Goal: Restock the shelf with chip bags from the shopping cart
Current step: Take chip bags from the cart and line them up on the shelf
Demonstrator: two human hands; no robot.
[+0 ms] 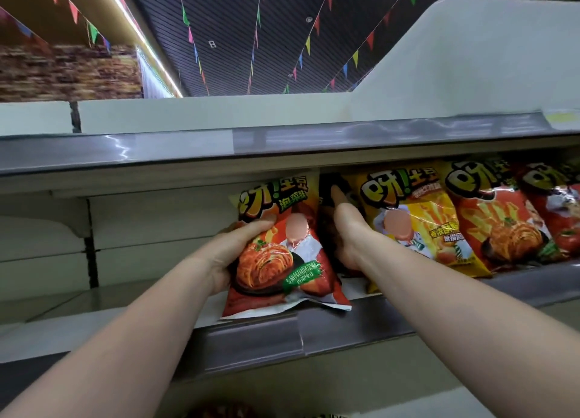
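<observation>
While my left hand (238,248) grips the red chip bag (279,254) on the shelf (361,320), my right hand (345,229) presses open between it and the yellow bag (417,223); its bottom overhangs the near edge, so it could tip off.

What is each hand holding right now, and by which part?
The left hand grips the red chip bag by its left edge. The right hand reaches between that bag and the yellow chip bag; its grip cannot be told.
</observation>
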